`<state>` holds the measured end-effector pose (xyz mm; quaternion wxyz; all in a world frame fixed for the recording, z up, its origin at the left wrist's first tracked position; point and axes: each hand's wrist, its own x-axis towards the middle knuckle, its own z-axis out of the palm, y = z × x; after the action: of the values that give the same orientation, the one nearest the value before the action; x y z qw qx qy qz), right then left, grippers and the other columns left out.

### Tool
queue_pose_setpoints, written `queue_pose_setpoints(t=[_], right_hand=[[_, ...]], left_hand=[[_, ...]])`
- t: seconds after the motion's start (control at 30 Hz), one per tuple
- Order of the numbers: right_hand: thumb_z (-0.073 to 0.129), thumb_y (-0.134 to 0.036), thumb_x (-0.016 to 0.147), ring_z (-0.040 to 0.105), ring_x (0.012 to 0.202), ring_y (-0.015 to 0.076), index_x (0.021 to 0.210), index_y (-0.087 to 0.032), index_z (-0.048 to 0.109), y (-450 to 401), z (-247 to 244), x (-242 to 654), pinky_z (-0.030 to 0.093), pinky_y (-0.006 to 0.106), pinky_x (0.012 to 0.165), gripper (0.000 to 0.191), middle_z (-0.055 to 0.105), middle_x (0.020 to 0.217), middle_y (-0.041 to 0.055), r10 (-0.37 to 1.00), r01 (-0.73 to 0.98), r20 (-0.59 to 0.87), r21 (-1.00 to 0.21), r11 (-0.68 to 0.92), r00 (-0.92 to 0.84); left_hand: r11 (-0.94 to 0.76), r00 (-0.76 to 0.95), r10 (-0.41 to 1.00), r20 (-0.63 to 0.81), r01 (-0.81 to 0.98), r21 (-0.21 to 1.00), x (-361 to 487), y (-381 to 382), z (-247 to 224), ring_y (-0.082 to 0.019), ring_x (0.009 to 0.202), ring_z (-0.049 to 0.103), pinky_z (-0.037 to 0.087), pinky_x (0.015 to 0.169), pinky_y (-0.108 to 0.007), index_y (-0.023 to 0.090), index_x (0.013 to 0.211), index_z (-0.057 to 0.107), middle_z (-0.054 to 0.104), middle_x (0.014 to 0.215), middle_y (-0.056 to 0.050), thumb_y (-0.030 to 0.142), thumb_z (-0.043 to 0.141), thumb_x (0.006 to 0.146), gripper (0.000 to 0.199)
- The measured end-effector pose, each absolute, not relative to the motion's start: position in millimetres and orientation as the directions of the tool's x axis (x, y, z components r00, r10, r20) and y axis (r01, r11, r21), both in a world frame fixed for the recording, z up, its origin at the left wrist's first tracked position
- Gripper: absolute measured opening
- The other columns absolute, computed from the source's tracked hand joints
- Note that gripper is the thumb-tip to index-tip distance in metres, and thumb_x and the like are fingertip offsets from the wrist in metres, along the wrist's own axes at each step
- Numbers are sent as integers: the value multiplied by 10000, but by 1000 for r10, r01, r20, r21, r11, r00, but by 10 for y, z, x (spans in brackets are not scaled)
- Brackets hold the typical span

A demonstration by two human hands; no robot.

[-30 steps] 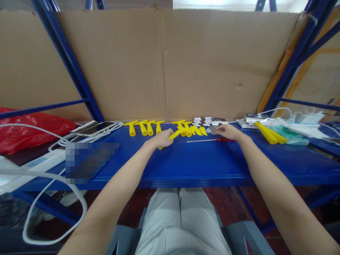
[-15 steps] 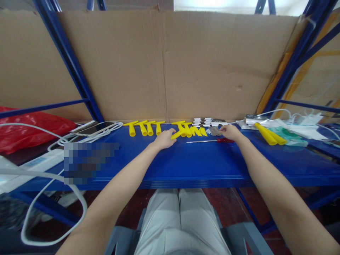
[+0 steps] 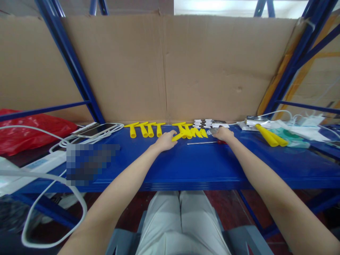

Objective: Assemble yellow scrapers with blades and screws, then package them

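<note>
My left hand is closed round a yellow plastic piece, one end of which sticks out past the fingers. Beside it lie several yellow T-shaped plastic handles and smaller yellow pieces. My right hand reaches down with its fingertips together at a group of thin grey metal pieces; whatever it pinches is too small to make out. Tiny silvery parts lie just left of those fingers. A screwdriver lies in front, its red handle partly covered by my right hand.
More yellow T-shaped handles stand in a row at the back left. Black-and-white packets lie by the cardboard wall. On the right are yellow tubes and plastic bags; on the left, a phone, white cables and a red bag.
My right hand has shifted slightly left, over the grey metal pieces and the end of the screwdriver handle. My left hand stays nearly in place with the yellow piece.
</note>
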<state>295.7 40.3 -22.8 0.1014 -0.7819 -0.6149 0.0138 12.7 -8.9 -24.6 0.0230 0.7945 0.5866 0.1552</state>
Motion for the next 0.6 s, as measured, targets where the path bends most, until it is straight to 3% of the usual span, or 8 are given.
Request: queue_pose_setpoints(t=[0.2,0.43,0.6], right_hand=[[608,-402,734,565,1117,295,1199,-142,559,420,-233,2946,445,389,881,535,591,1217,182,949,942,94,-187,-279,300],[624,-371,685,596,1057,327,1156,-177,590,481,-259,2959,480,400,788,511,613,1174,202,951,946,112,-186,-265,288],[644,-336,661,604,1037,332,1162,-128,576,535,-288,3008,481,394,775,547,618,1148,228,957,948,101,-201,-246,270]], left_hand=[[-313,265,938,222,925,215,132,-99,-242,-250,1081,585,451,891,-338,186,1247,485,630,1160,-106,292,570,800,467],[-308,264,942,206,925,221,124,-93,-241,-254,1082,585,454,888,-342,188,1249,482,627,1174,-107,281,571,796,470],[-320,273,938,214,920,228,119,-84,-253,-255,1073,590,452,886,-341,181,1238,491,630,1162,-116,276,572,795,460]])
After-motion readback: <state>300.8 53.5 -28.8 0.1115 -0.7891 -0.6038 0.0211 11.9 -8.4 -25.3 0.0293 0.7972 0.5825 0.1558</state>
